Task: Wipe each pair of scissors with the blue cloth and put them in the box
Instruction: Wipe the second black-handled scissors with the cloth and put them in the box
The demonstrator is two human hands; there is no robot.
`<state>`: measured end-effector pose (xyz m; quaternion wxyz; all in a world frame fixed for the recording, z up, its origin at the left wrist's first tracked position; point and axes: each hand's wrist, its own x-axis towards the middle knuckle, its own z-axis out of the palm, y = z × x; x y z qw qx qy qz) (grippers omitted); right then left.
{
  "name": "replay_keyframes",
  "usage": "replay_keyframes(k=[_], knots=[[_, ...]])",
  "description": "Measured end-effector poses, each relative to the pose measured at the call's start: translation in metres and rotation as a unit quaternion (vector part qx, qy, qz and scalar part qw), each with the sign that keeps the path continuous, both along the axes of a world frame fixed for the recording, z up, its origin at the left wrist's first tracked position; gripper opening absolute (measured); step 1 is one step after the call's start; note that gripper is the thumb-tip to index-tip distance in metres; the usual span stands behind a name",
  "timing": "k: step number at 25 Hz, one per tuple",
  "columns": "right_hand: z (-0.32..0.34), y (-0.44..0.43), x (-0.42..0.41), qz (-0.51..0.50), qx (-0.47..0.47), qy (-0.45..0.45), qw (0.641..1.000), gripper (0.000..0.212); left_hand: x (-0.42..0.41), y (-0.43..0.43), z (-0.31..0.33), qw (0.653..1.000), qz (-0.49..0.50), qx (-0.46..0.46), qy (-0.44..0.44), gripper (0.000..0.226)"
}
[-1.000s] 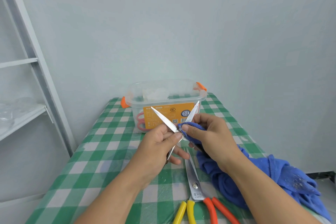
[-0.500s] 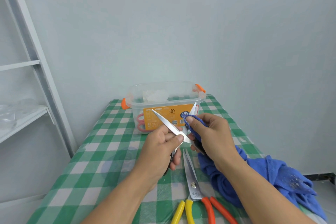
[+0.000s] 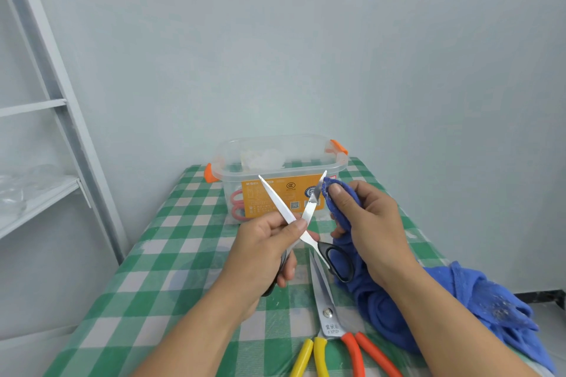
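Tabletop [image 3: 171,254]: box [image 3: 232,162] holds pink scissors [image 3: 235,197]; left hand [image 3: 260,254] grips black scissors [image 3: 281,208], right hand [image 3: 373,223] cloth [image 3: 496,315].

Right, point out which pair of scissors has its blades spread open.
The black-handled pair in the left hand: its blades cross in an X. The yellow-and-orange-handled pair lies on the table with blades together.
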<state>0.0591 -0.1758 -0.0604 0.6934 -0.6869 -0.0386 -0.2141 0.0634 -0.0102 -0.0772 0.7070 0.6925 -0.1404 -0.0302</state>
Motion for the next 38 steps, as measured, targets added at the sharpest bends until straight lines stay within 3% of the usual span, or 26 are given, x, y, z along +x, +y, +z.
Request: replay_keyframes(k=[4,7,15,20,32,38], knots=[[-0.002,0.005,-0.003,0.05,-0.049,0.006,0.998,0.011,-0.002,-0.001,0.001,1.0,-0.001,-0.002,0.0,0.013],[-0.005,0.006,-0.002,0.047,-0.051,0.01,0.998,0.022,-0.003,-0.003,0.002,0.999,-0.026,-0.02,0.003,0.017],[-0.009,0.008,0.009,0.068,0.106,0.053,0.991,0.029,-0.008,-0.007,0.002,0.999,-0.015,0.031,-0.027,0.014],[-0.008,0.009,0.011,0.036,0.081,0.027,0.996,0.015,-0.012,-0.009,0.004,0.999,-0.019,0.029,-0.024,0.013],[-0.006,0.001,0.01,-0.013,0.104,0.006,0.995,0.029,-0.006,-0.006,-0.001,1.0,-0.014,0.023,-0.007,0.016],[-0.009,0.002,0.006,0.007,0.08,0.002,0.997,0.017,-0.006,-0.005,-0.001,1.0,-0.013,0.012,0.008,0.016]])
